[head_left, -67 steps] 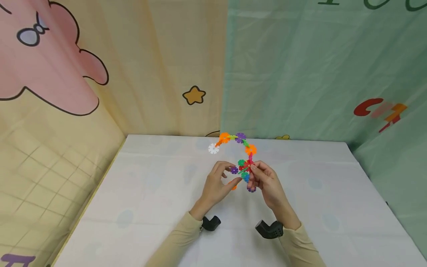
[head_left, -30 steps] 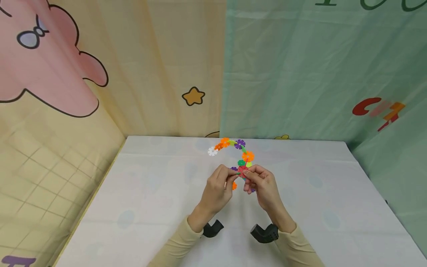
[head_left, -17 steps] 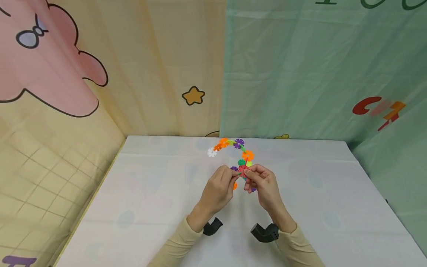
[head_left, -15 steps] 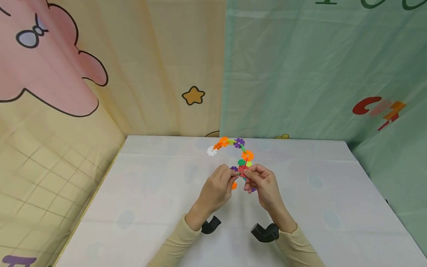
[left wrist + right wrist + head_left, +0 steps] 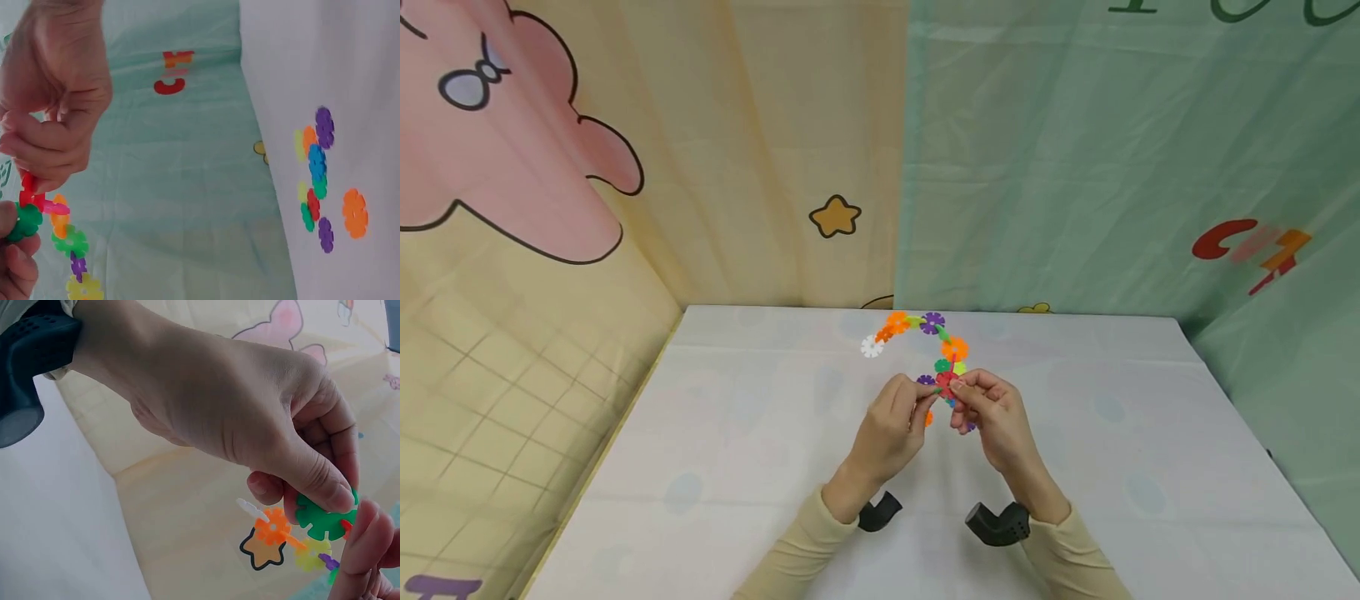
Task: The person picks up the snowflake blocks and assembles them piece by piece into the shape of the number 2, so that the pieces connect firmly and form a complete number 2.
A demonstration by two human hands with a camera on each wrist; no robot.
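Observation:
My right hand [image 5: 996, 412] pinches a red snowflake disc [image 5: 946, 383] above the table. From that disc a curved chain of interlocking plastic discs runs up and left, through an orange disc [image 5: 955, 348] and a purple disc [image 5: 932, 322], to a white disc [image 5: 872, 346] at its tip. Between thumb and fingers, my left hand [image 5: 887, 421] pinches a green snowflake disc [image 5: 322, 519]. In the left wrist view the green disc meets the edge of the red one, close to a pink disc [image 5: 56, 207]. Fingers partly cover both pinched discs.
Several loose discs lie on the white table beneath the hands, among them an orange disc [image 5: 355, 213], a blue disc [image 5: 317, 162] and a purple disc [image 5: 325, 127]. A black wrist camera [image 5: 997, 523] sits on each forearm. Printed curtains stand behind and beside the table.
Since the earliest frame, my left thumb and fingers have closed in on the green disc at the red disc. The chain has come down slightly and its white tip has shifted left.

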